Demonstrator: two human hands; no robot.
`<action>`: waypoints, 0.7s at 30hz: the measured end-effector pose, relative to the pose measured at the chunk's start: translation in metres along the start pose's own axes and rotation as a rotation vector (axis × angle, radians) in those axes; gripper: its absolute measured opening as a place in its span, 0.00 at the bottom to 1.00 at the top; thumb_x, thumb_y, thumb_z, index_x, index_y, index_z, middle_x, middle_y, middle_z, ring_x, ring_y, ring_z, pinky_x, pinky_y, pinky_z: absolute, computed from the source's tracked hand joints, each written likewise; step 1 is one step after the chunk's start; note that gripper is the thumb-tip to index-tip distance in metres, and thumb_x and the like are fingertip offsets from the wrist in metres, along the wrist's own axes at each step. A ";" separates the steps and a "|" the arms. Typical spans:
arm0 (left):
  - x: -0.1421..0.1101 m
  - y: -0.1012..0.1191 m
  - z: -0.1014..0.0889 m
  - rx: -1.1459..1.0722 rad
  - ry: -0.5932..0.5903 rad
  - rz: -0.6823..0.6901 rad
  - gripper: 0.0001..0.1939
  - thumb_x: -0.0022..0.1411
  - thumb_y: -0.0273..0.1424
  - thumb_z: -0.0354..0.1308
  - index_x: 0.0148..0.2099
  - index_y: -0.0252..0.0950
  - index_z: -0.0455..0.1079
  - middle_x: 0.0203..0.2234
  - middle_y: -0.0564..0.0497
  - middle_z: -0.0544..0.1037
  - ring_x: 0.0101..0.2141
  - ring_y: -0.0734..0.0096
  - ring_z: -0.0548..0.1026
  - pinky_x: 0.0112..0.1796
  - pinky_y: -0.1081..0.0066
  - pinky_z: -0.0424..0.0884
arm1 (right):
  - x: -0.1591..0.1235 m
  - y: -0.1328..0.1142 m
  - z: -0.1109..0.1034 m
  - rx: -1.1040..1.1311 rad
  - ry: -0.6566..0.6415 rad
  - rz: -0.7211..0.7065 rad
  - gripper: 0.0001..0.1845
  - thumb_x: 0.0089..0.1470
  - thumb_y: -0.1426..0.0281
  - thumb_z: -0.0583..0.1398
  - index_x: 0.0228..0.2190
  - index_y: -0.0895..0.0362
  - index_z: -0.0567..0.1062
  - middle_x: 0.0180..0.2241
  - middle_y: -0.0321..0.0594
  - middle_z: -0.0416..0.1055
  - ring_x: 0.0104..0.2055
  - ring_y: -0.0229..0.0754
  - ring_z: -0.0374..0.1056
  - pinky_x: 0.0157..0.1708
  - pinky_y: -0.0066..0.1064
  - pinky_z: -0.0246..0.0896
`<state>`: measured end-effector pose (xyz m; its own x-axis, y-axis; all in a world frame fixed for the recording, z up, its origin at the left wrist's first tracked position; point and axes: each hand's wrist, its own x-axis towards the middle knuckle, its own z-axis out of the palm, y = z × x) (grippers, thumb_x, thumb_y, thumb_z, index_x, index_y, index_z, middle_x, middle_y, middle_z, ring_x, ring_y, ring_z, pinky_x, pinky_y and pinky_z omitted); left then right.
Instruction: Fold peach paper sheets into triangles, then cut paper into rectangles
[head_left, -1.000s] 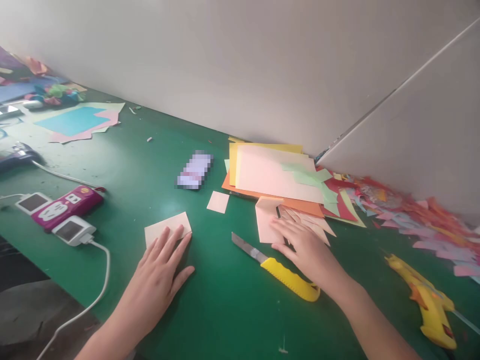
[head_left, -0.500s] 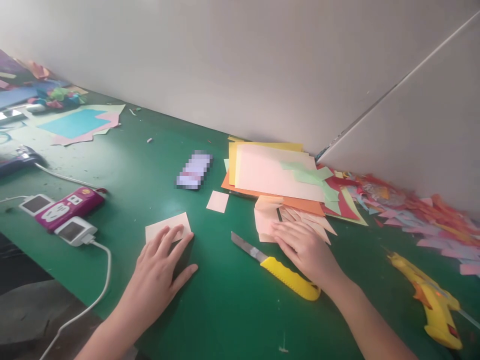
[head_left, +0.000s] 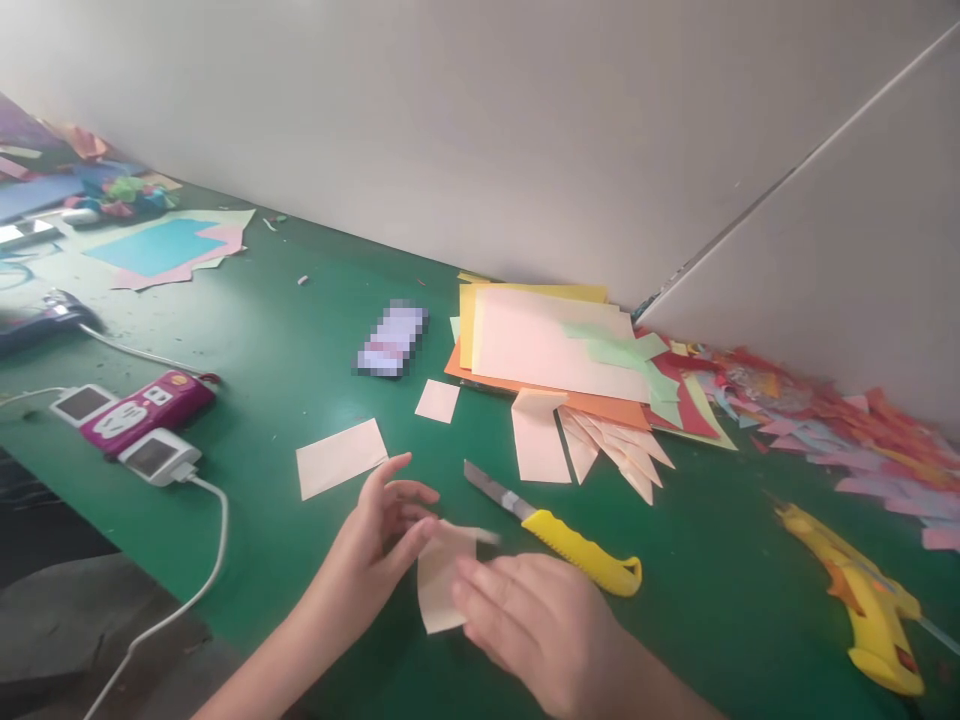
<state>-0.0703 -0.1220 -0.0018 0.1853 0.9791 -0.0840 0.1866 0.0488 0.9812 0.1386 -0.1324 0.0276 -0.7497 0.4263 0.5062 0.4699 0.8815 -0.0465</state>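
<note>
A small pale pink piece of paper (head_left: pixel 442 590) is in my right hand (head_left: pixel 544 620), pinched at its right side above the green table. Its upper right edge is blurred. My left hand (head_left: pixel 382 540) is beside it, fingers curled and spread, with the thumb tip at the paper's upper left corner. Beyond the left hand lies a pale pink paper rectangle (head_left: pixel 341 460). A yellow utility knife (head_left: pixel 581 550), blade out, rests just past my right hand. Farther back are a creased pink paper piece (head_left: pixel 541 440) and several pointed folded paper pieces (head_left: pixel 615 445).
Stacked coloured paper sheets (head_left: pixel 551 335) lie near the wall, with a pixelated phone-like object (head_left: pixel 392 340) and small pink square (head_left: pixel 438 400) to their left. A glue gun (head_left: pixel 855 600) and paper scraps (head_left: pixel 862 430) are right. A magenta power strip (head_left: pixel 146 410) with chargers and cables sits left.
My right hand has moved from the folded pieces toward me and left, carrying a paper piece. My left hand has lifted off the pink rectangle and moved right to that piece.
</note>
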 end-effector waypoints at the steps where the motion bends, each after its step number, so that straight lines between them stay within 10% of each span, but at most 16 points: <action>1: 0.003 -0.001 0.002 -0.007 0.017 -0.013 0.23 0.64 0.33 0.51 0.58 0.44 0.48 0.40 0.49 0.71 0.37 0.69 0.74 0.39 0.67 0.74 | -0.001 -0.001 0.002 0.033 0.001 0.020 0.10 0.58 0.73 0.55 0.39 0.62 0.75 0.39 0.44 0.77 0.32 0.39 0.72 0.26 0.31 0.64; 5: 0.011 0.000 0.001 0.151 0.006 0.045 0.06 0.63 0.31 0.51 0.42 0.40 0.65 0.38 0.50 0.71 0.38 0.70 0.73 0.36 0.73 0.73 | -0.006 0.006 0.002 0.181 0.014 0.112 0.19 0.62 0.60 0.50 0.39 0.60 0.74 0.37 0.44 0.77 0.34 0.38 0.71 0.31 0.30 0.65; 10: 0.009 0.004 -0.002 0.421 -0.029 0.231 0.13 0.65 0.27 0.44 0.38 0.38 0.70 0.41 0.47 0.71 0.40 0.68 0.72 0.35 0.72 0.72 | -0.014 0.016 -0.002 0.243 0.101 0.308 0.26 0.62 0.54 0.44 0.39 0.59 0.73 0.33 0.44 0.75 0.36 0.41 0.68 0.36 0.34 0.64; 21: 0.009 -0.002 -0.005 0.706 -0.014 0.319 0.19 0.64 0.24 0.40 0.42 0.38 0.73 0.44 0.44 0.71 0.45 0.61 0.71 0.41 0.64 0.73 | -0.009 0.008 0.015 -0.025 -0.292 0.238 0.19 0.62 0.67 0.50 0.53 0.53 0.67 0.55 0.38 0.66 0.52 0.44 0.63 0.50 0.41 0.58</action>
<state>-0.0735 -0.1125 -0.0036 0.3445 0.9218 0.1778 0.6919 -0.3773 0.6156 0.1426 -0.1259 0.0097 -0.7175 0.6619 0.2169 0.6556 0.7469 -0.1109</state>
